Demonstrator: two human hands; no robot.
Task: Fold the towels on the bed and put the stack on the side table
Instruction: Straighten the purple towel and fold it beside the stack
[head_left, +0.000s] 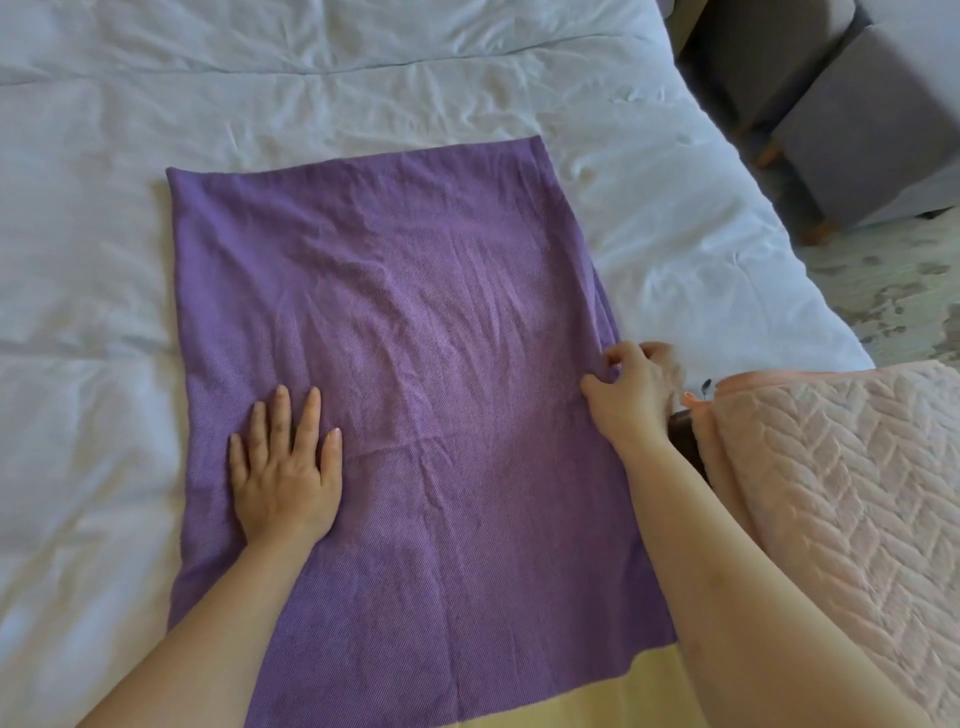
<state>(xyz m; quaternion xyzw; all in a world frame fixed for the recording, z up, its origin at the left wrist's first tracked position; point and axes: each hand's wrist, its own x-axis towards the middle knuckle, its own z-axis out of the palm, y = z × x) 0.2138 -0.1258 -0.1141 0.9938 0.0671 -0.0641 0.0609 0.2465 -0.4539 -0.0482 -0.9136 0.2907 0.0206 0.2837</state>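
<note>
Judging progress, I am seeing the purple woven towel with a pale yellow end band (405, 312) lying spread flat on the rumpled white bed (363, 78), so folding is only beginning. My left hand (285, 478) is pressing it with straight fingers (311, 410) while my right hand (634, 395) is pinching its right edge; a pink quilted towel (831, 493) is waiting alongside, and no stack, side table or container is showing.

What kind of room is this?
Probably a bedroom, maybe a hotel room: a wide bed with white bedding, a purple towel spread on it, and grey padded seats on the floor beside it.
</note>
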